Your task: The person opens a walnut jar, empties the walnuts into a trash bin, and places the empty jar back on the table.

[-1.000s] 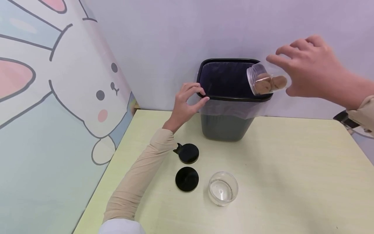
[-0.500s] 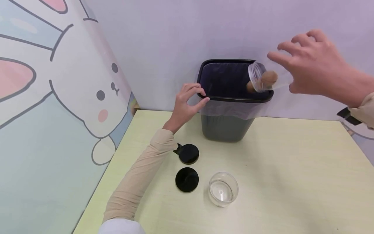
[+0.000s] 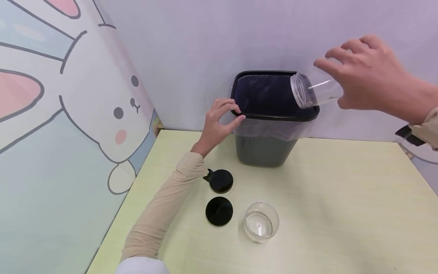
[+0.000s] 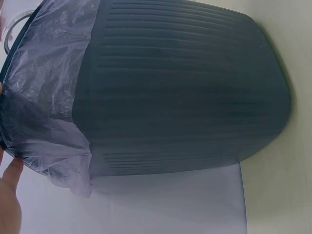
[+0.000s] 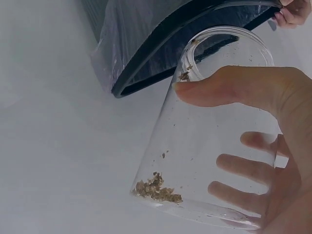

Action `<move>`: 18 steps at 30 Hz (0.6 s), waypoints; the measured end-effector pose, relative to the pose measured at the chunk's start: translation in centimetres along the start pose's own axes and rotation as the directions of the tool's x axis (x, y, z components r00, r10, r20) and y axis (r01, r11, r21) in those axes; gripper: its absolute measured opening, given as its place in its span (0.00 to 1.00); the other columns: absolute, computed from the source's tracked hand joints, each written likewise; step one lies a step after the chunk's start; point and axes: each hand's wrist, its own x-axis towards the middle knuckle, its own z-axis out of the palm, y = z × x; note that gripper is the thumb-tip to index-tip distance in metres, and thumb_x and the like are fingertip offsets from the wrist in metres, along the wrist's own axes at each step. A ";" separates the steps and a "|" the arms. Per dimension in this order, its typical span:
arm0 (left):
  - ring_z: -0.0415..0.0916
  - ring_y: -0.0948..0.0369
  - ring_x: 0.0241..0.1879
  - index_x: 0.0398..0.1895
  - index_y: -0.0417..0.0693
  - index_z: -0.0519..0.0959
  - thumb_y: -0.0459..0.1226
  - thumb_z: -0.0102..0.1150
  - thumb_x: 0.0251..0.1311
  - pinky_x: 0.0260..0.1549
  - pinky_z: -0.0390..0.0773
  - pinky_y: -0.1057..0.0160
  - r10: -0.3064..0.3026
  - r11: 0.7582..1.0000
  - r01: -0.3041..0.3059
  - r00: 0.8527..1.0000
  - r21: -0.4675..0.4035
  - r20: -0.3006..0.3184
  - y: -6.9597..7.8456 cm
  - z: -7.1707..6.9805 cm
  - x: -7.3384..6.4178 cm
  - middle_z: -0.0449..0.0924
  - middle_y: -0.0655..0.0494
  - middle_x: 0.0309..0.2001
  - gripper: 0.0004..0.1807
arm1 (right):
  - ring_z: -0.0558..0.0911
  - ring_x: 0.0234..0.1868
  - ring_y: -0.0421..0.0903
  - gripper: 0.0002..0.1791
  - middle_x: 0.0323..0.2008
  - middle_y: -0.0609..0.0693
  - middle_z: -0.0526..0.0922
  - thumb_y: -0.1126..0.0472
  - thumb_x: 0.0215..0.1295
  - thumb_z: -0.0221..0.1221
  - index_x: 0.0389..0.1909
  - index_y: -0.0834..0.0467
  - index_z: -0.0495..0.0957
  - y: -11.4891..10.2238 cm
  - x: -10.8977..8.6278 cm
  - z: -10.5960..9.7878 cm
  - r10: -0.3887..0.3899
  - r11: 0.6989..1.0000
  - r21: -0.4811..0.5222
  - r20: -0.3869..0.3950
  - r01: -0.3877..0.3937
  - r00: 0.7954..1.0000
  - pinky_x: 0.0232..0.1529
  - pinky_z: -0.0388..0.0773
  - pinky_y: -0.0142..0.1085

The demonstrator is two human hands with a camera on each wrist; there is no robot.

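Note:
My left hand (image 3: 217, 121) pinches the near left rim of a dark trash bin (image 3: 263, 150), fingertips over the edge and thumb below. A clear bag liner (image 4: 53, 58) folds down over the bin's outside in the left wrist view. My right hand (image 3: 373, 76) grips a clear jar (image 3: 321, 91) around its body, tipped sideways with its mouth over the bin's right side. Brown crumbs (image 5: 156, 189) cling near the jar's base in the right wrist view, with a few more by the neck. The bin's dark inside hides whatever lies at its bottom.
On the pale yellow table (image 3: 356, 198) lie a black round lid with ear shapes (image 3: 221, 180) and a plain black disc (image 3: 219, 211). An open clear container (image 3: 261, 222) stands beside them. A wall (image 3: 191, 49) rises right behind the bin.
The brown round pieces have slid out of the jar's mouth into the bin. My right hand has tipped the jar's mouth further down; the left hand has stayed at the rim.

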 end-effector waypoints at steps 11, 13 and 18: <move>0.69 0.44 0.45 0.29 0.33 0.78 0.21 0.68 0.45 0.50 0.68 0.59 -0.005 1.000 0.005 1.000 0.012 -0.006 0.1 0.0 -0.1 0.76 0.38 0.38 0.09 | 0.68 0.50 0.69 0.47 0.49 0.70 0.71 0.71 0.19 0.65 0.55 0.65 0.65 0.1 0.0 0.1 -0.038 0.999 -0.022 -0.094 0.036 0.995 0.53 0.58 0.63; 0.69 0.44 0.45 0.29 0.33 0.78 0.21 0.68 0.45 0.50 0.68 0.59 -0.005 1.000 0.005 1.000 0.013 -0.007 0.0 0.0 -0.1 0.76 0.38 0.38 0.09 | 0.68 0.49 0.69 0.46 0.47 0.70 0.71 0.72 0.19 0.65 0.54 0.66 0.65 0.1 0.1 0.1 -0.079 0.996 -0.043 -0.131 0.073 0.988 0.53 0.60 0.62; 0.69 0.44 0.44 0.29 0.33 0.78 0.21 0.68 0.45 0.50 0.68 0.59 -0.001 1.000 0.001 1.000 0.014 -0.008 0.0 0.0 -0.1 0.76 0.38 0.38 0.09 | 0.67 0.46 0.69 0.46 0.44 0.71 0.70 0.75 0.16 0.66 0.51 0.67 0.65 0.0 0.5 0.3 -0.177 0.982 -0.092 -0.179 0.163 0.968 0.52 0.62 0.61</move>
